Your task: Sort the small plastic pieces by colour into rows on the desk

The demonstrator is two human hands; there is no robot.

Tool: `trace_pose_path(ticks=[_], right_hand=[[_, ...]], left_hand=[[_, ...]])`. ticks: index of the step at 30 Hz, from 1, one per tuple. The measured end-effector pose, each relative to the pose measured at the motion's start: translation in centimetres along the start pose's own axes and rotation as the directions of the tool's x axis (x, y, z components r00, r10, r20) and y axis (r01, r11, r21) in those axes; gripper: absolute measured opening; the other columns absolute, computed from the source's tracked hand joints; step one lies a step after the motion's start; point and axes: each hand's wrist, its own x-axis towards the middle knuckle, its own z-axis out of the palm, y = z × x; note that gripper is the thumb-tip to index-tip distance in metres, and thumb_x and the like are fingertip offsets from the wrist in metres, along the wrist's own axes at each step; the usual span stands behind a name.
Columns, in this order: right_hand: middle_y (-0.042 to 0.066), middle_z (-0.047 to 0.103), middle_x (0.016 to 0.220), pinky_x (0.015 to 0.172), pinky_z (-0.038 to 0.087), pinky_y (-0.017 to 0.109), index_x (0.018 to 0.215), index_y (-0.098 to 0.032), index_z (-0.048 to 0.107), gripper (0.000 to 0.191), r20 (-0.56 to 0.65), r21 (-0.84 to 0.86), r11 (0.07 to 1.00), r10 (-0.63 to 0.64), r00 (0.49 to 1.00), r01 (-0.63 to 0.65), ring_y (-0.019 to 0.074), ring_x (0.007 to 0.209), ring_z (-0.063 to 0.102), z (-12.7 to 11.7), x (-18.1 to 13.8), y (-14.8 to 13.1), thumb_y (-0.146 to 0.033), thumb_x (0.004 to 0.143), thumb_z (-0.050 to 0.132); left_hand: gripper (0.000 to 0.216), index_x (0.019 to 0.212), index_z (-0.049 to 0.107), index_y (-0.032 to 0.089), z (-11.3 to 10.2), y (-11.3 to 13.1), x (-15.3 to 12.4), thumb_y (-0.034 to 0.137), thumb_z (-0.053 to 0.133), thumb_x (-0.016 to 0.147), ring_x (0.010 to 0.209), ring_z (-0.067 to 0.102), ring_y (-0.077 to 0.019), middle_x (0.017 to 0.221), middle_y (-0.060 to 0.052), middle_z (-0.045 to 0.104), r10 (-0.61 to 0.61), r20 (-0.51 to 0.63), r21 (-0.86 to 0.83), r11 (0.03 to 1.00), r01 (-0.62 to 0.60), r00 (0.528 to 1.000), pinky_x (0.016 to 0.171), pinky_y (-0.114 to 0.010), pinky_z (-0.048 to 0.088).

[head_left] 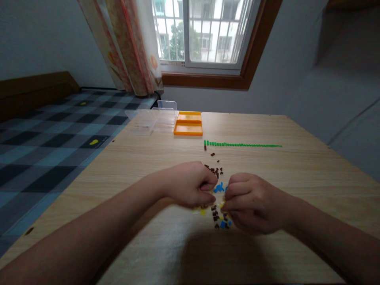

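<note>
My left hand (190, 184) and my right hand (252, 202) rest close together on a wooden table (297, 178), both with fingers curled into a pinch. Between and under them lies a small heap of tiny bricks (219, 206) in brown, blue and yellow. What each pinch holds is too small to name. Farther back, a long straight row of green bricks (242, 145) lies on the table, with a single brown brick (205, 147) at its left end. A few loose brown bricks (214, 168) are scattered just beyond my left hand.
An orange tray (188, 123) and a clear plastic lid (151, 120) stand at the far table edge. A bed with a checked blue cover (44, 138) lies to the left. A window (204, 31) and curtain (130, 47) are behind.
</note>
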Motion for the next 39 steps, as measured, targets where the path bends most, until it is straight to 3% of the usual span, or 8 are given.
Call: trace_pose_path(ticks=[3, 10, 15, 24, 31, 35, 39], right_hand=[[0.007, 0.066, 0.085, 0.074, 0.041, 0.035, 0.099, -0.018, 0.073, 0.024, -0.018, -0.031, 0.999, 0.032, 0.999, -0.032, 0.0187, 0.079, 0.055, 0.4, 0.0, 0.5, -0.018, 0.092, 0.050], [0.006, 0.063, 0.085, 0.071, 0.039, 0.035, 0.100, -0.022, 0.076, 0.026, 0.028, -0.073, 0.996, 0.060, 0.998, -0.058, 0.0187, 0.076, 0.053, 0.7, -0.1, 0.6, -0.020, 0.091, 0.051], [0.007, 0.067, 0.086, 0.074, 0.042, 0.036, 0.094, -0.020, 0.075, 0.025, -0.009, -0.056, 0.996, 0.069, 0.998, -0.069, 0.0194, 0.078, 0.055, 0.1, -0.2, 0.8, -0.019, 0.090, 0.051], [0.010, 0.072, 0.117, 0.097, 0.048, 0.043, 0.117, -0.018, 0.071, 0.027, -0.051, -0.083, 0.994, 0.073, 0.996, -0.077, 0.0210, 0.108, 0.064, 0.8, -0.6, 2.0, -0.018, 0.096, 0.053], [0.009, 0.074, 0.106, 0.093, 0.048, 0.041, 0.109, -0.016, 0.072, 0.025, -0.008, -0.037, 0.996, 0.076, 0.997, -0.076, 0.0192, 0.098, 0.066, 0.9, -0.2, 1.8, -0.015, 0.097, 0.049], [0.008, 0.075, 0.101, 0.089, 0.047, 0.040, 0.105, -0.017, 0.073, 0.025, -0.043, -0.017, 0.997, 0.069, 0.997, -0.070, 0.0192, 0.092, 0.066, 0.5, -0.2, 1.5, -0.014, 0.094, 0.051], [0.008, 0.075, 0.102, 0.091, 0.044, 0.042, 0.107, -0.019, 0.072, 0.024, -0.061, 0.011, 1.000, -0.021, 0.998, 0.021, 0.0208, 0.095, 0.064, 0.1, 0.2, 0.5, -0.018, 0.094, 0.051]], left_hand=[[0.033, 0.059, 0.037, 0.020, -0.5, -1.1, 0.0, 0.026, 0.060, 0.081, 0.049, 0.032, -0.0088, 0.052, 0.006, 0.040, -0.034, -0.119, -0.039, 0.999, 0.029, 0.992, 0.051, -0.026, 0.024], [0.035, 0.061, 0.044, 0.019, 0.3, -1.5, 0.5, 0.038, 0.065, 0.083, 0.050, 0.034, -0.0102, 0.052, 0.005, 0.044, -0.108, -0.034, 0.096, 0.989, 0.111, 0.994, 0.052, -0.029, 0.022], [0.035, 0.061, 0.048, 0.019, 0.7, -1.1, 0.8, 0.040, 0.067, 0.083, 0.050, 0.035, -0.0110, 0.053, 0.005, 0.044, -0.122, -0.018, 0.141, 0.982, 0.123, 0.992, 0.052, -0.029, 0.022], [0.039, 0.062, 0.044, 0.020, -0.2, -2.1, 0.4, 0.040, 0.074, 0.076, 0.052, 0.035, -0.0101, 0.055, 0.007, 0.042, -0.147, 0.077, -0.006, 0.989, 0.147, 0.986, 0.053, -0.028, 0.025], [0.044, 0.062, 0.041, 0.020, -0.2, -2.7, 0.3, 0.048, 0.069, 0.081, 0.052, 0.033, -0.0096, 0.055, 0.006, 0.040, -0.122, 0.064, -0.074, 0.989, 0.127, 0.990, 0.051, -0.028, 0.024], [0.043, 0.062, 0.042, 0.020, -0.3, -3.0, 0.2, 0.047, 0.067, 0.082, 0.052, 0.034, -0.0096, 0.054, 0.006, 0.040, -0.134, 0.072, -0.113, 0.983, 0.142, 0.988, 0.051, -0.027, 0.024], [0.044, 0.063, 0.043, 0.020, -0.4, -3.6, 0.3, 0.051, 0.066, 0.083, 0.052, 0.034, -0.0095, 0.055, 0.006, 0.039, -0.132, 0.078, -0.187, 0.972, 0.145, 0.988, 0.051, -0.027, 0.025]])
